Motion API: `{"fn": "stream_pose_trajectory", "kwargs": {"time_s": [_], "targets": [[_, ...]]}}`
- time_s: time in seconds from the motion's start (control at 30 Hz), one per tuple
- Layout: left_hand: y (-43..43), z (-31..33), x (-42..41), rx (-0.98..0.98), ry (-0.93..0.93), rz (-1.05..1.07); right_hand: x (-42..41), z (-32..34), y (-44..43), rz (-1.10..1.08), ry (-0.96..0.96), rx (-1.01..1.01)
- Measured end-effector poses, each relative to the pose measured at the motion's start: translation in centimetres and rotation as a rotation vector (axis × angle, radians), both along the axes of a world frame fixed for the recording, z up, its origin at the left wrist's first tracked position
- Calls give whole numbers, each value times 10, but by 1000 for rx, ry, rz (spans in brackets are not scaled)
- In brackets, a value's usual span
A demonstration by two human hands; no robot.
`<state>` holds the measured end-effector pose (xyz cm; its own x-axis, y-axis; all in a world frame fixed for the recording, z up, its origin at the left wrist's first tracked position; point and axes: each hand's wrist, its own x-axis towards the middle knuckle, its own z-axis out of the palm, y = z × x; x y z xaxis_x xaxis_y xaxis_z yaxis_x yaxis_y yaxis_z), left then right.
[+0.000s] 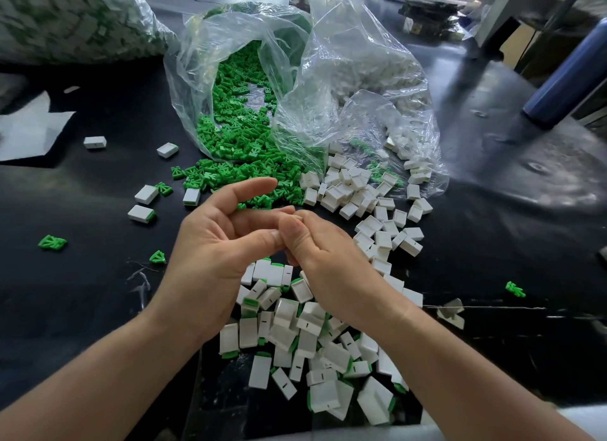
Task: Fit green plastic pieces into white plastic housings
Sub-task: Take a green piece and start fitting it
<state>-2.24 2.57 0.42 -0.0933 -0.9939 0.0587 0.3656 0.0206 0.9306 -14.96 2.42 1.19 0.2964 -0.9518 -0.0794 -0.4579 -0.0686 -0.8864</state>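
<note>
Green plastic pieces (239,138) spill from the open clear bag (230,46) onto the black table (82,276), with bare white housings (354,190) heaped just to their right. Finished units (295,335) lie in a pile beneath your wrists.

Your left hand (210,243) is half open, palm up, fingers curled. Your right hand (315,243) is closed against it, thumb and fingertips pinched at the left thumb. What either grip has hold of I cannot tell (the fingers hide whatever is between them).

Risks noted:
- The finished pile touches the bare housings at its upper right edge; unfitted housings could pass as done.
- Strays (52,242) lie well apart on the table (one (515,289) far right) and may be swept off by a forearm.
- A piece pressed in unseen may seat crooked or reversed.
</note>
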Motion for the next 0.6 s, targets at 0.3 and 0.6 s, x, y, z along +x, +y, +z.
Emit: {"fn": "stream_pose_trajectory", "kwargs": {"time_s": [0.3, 0.6], "targets": [[1, 1, 0, 4, 5, -7, 0, -1, 0, -5, -4, -2], [1, 1, 0, 9, 12, -6, 1, -2, 0, -13, 27, -26]]}}
